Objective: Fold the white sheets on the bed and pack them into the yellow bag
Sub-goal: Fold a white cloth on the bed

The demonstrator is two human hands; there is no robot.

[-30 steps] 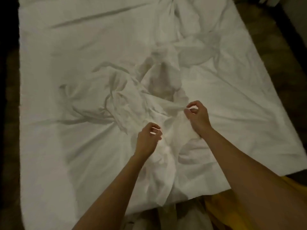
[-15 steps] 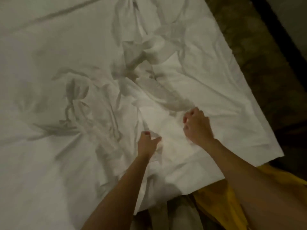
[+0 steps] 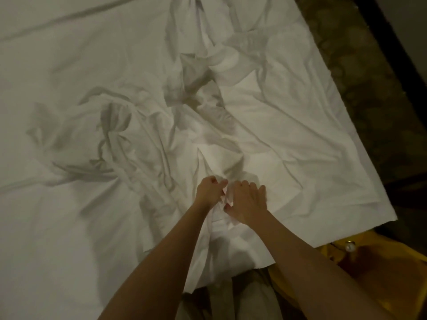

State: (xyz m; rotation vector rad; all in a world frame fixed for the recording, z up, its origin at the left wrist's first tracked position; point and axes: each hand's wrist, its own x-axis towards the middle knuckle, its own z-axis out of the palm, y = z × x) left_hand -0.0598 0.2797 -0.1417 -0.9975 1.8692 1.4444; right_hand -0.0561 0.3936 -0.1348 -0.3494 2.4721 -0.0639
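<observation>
Closer together now, both hands (image 3: 231, 197) grip the white sheet (image 3: 265, 139).

Flat sheet (image 3: 57, 72) at upper left lies open; a crumpled heap (image 3: 184, 93) blocks centre frame; bag (image 3: 374, 269) crowds lower right.

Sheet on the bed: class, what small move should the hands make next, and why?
Probably draw the hands apart along the edge. The left hand and the right hand both grip the sheet close together, and it lies crumpled and unfolded. The yellow bag waits beside the bed.
</observation>
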